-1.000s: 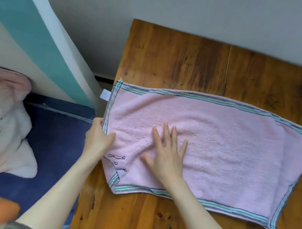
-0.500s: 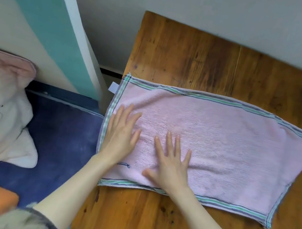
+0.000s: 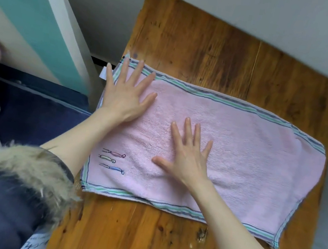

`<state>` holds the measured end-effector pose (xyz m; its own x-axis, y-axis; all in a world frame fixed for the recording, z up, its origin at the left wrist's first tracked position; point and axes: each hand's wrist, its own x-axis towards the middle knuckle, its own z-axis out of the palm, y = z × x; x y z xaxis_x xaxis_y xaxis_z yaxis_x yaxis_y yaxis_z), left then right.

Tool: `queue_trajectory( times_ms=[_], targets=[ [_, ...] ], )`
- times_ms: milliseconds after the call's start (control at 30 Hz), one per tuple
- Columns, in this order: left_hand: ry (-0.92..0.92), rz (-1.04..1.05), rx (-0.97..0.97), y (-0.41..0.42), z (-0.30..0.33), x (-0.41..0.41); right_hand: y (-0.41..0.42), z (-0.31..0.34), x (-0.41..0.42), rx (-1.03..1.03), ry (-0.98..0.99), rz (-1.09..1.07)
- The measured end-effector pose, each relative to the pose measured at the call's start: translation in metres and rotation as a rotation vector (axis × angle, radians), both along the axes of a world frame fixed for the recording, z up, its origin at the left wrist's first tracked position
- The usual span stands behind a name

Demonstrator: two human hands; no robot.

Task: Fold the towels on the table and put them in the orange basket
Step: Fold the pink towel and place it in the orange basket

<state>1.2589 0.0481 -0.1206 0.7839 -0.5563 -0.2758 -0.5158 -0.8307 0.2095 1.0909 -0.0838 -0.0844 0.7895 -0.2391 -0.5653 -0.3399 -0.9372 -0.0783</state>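
A pink terry towel [image 3: 242, 146] with striped edging lies flat on the worn wooden table [image 3: 215, 46], its long axis running left to right. The left hand [image 3: 128, 94] presses spread-fingered on the towel's far-left corner; the right hand [image 3: 188, 156] lies flat, fingers splayed, near its middle.

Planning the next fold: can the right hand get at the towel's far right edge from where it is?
Probably yes. The right hand lies flat mid-towel, and the pink towel between it and that edge is bare, with nothing lying on it. Whether the arm stretches that far is a guess.
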Motion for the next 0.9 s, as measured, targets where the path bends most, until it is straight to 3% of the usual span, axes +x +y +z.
queue_trajectory(
  times_ms=[133, 267, 433, 767, 900],
  targets=[
    [0.013, 0.055, -0.107, 0.004, 0.006, -0.003, 0.012, 0.002, -0.015, 0.020, -0.043, -0.012],
    [-0.070, 0.065, -0.247, 0.035, 0.010, -0.066, 0.029, -0.006, -0.042, 0.044, -0.093, -0.045],
    [0.002, 0.129, -0.118, 0.081, -0.004, -0.153, 0.049, -0.015, -0.073, 0.008, -0.157, -0.049],
    [-0.039, 0.101, -0.018, 0.090, -0.009, -0.154, 0.033, -0.017, -0.067, 0.047, -0.077, 0.083],
    [0.003, 0.110, -0.065, 0.068, 0.005, -0.169, 0.021, -0.008, -0.085, 0.131, -0.182, 0.010]
  ],
)
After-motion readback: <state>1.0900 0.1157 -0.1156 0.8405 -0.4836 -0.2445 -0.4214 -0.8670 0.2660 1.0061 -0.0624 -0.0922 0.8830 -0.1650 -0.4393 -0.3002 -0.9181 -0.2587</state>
